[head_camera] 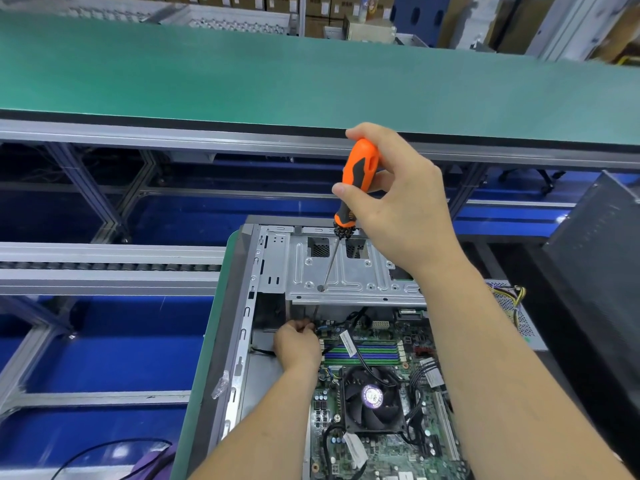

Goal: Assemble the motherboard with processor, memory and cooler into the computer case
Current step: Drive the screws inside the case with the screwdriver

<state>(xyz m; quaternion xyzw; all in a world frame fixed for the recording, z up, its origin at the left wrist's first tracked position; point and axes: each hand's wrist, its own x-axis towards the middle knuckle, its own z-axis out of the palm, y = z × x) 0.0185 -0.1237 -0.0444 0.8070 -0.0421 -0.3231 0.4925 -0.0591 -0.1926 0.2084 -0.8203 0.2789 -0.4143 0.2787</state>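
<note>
The motherboard (374, 386) already lies inside the computer case (242, 341), which sits open on the desk (194, 410); the cooler (372, 398) with its fan is mounted at the board's centre, and the memory slots (363, 353) run just beyond it. The step in hand looks like driving a board screw at the far left corner, under the drive cage (346, 271).

The right hand (398, 202) is wrapped round the orange handle of the screwdriver (356, 178), fingers curled and thumb across it; the shaft slopes down through a hole in the cage. The left hand (298, 344) rests at the board's corner, its fingers pinched together at what seems to be the shaft's lower end or a screw; the tip itself is hidden, so I cannot tell which.

To do this well: keep the shaft in line with the screw rather than leaning on the cage edge; let the left fingers steady the tip until the thread bites, then draw clear; press lightly and turn slowly, since a slip would score the board or catch the black cables (349, 327) lying close by; stop at snug.
</note>
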